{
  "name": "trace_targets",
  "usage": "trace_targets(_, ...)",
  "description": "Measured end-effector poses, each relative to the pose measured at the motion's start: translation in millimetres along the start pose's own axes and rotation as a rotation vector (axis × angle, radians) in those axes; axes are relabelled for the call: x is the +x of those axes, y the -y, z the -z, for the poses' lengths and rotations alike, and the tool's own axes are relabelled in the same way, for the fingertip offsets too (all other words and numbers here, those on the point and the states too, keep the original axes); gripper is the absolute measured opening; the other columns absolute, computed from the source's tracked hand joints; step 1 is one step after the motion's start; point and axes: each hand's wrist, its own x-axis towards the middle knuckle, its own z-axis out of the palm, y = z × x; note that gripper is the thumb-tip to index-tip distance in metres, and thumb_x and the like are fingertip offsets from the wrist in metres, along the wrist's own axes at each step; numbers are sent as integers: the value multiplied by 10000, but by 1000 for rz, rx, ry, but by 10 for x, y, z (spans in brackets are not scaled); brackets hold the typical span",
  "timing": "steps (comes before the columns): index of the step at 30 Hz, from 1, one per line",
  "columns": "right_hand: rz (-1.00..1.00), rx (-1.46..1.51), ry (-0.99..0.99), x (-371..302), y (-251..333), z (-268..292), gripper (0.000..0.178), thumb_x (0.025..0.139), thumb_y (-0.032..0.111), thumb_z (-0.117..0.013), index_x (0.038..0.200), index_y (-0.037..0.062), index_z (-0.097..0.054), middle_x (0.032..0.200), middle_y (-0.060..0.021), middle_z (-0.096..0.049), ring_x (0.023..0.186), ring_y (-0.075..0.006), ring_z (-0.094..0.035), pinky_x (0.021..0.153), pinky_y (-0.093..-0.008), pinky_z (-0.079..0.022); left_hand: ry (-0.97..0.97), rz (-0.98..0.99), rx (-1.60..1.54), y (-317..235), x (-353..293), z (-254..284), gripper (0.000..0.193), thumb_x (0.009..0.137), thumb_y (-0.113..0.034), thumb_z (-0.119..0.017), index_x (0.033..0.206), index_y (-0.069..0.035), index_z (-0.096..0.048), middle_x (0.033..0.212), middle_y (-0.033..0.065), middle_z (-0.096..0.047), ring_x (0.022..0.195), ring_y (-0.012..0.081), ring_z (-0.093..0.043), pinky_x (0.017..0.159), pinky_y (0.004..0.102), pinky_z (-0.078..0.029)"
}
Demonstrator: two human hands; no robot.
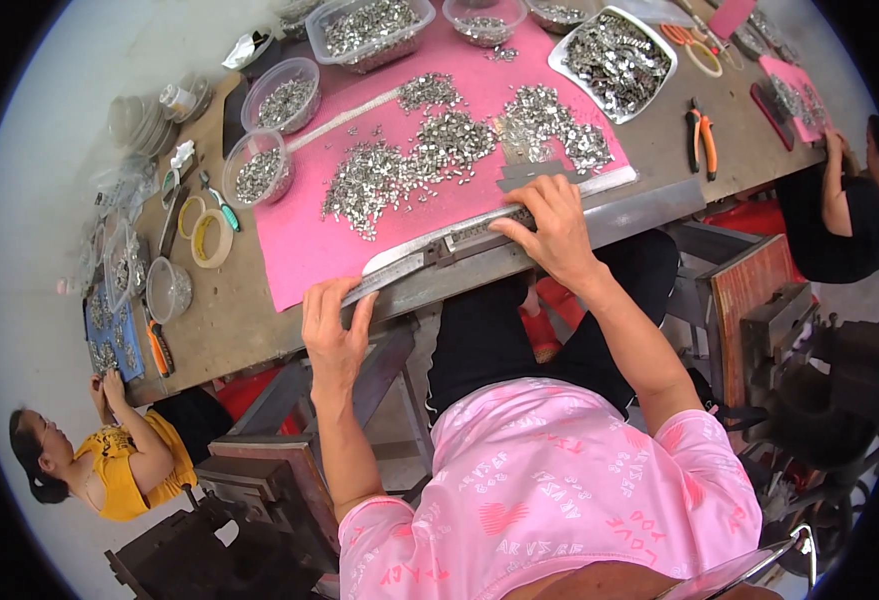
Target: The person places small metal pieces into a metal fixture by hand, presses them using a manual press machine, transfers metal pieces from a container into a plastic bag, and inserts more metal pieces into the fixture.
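Hands hold a long metal rail (479,235) that lies along the near edge of the desk (229,320). Left hand (331,330) closes its fingers (357,318) around the rail's left end; right hand (551,232) presses flat on its middle, fingers spread, gripping nothing. Just behind the rail, a pink mat (304,245) carries heaps of small metal pieces (439,150).

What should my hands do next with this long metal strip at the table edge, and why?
Probably slide the right hand along the long metal strip while the left hand steadies its near end. Both hands already rest on it at the edge of the pink mat, and the small metal pieces lie heaped just beyond, not yet touched.
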Motion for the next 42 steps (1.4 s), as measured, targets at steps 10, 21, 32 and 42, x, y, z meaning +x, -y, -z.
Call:
trace_targets(10,-260,191,-211,-192,-244,228,257,880,92,-730,1119,25,-663,925,-89,-603,881,-273,-579,828,-393,-426,163,-329,-255,-1016,557,-437,384,800,-75,-795,1160,-52,-664,996,120,-603,911,305,-593,792,417,-482)
trace_targets(21,-222,402,-242,-356,83,376,199,883,-49,-676,1072,-21,-731,1006,-164,-711,862,-276,-704,763,-330,-556,33,-291,58,-833,484,-1224,431,818,-198,-800,1243,-217,-728,1130,88,-584,1043,275,-549,931,439,-360)
trace_targets(32,76,229,1,-8,-279,423,71,890,92,-708,892,21,-716,802,-106,-683,712,-285,-623,710,-404,-478,-76,-197,-28,-908,274,-1389,513,833,-65,-742,1316,-109,-576,1186,105,-569,1135,294,-543,1082,542,-278)
trace_targets(42,-164,-7,-19,1740,-1496,-441,149,875,143,-688,928,5,-701,932,-195,-686,900,-389,-669,821,-481,-524,-49,-164,-53,-926,244,-1411,533,852,-81,-741,1358,-99,-576,1191,103,-569,1137,281,-552,1111,531,-265)
